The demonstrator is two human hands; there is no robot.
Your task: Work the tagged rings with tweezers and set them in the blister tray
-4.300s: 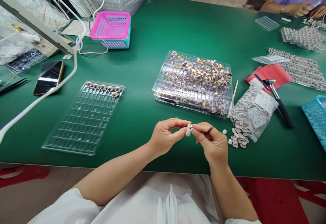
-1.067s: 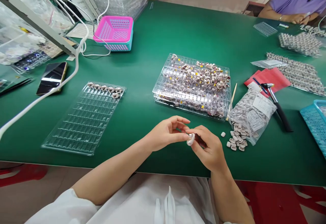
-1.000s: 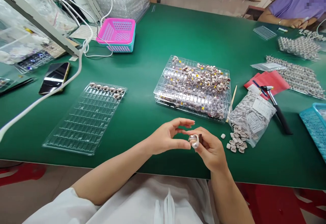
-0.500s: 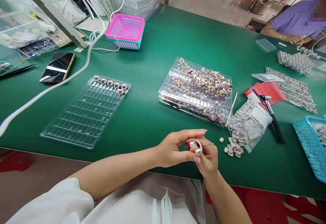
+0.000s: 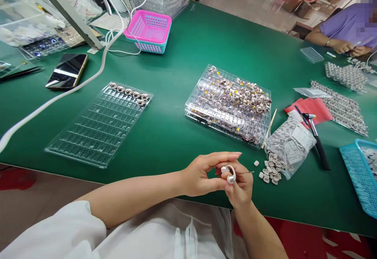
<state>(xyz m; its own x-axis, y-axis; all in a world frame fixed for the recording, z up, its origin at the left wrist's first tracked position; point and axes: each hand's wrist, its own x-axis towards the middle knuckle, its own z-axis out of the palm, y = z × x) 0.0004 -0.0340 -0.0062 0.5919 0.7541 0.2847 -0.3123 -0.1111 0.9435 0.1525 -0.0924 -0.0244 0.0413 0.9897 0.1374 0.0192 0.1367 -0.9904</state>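
Observation:
My two hands meet over the near edge of the green table (image 5: 165,133). My left hand (image 5: 206,172) pinches a small white hook-shaped earpiece (image 5: 229,173) between thumb and fingers. My right hand (image 5: 242,186) is closed below it, fingers against the same earpiece, with a thin dark pin-like tool (image 5: 246,172) sticking out to the right. Just right of my hands lie loose small white caps (image 5: 268,172) spilled from a clear bag (image 5: 290,143).
A stack of clear trays full of earpieces (image 5: 229,102) sits mid-table. A mostly bare clear tray (image 5: 100,125) with one row of parts lies left. A phone (image 5: 67,70), pink basket (image 5: 149,29), white cable, black-handled tool (image 5: 316,143), blue basket (image 5: 361,174). Another person works far right.
My hands have drawn nearer to me, toward the table's front edge, turning the earpiece between them. My view has swung slightly left and up.

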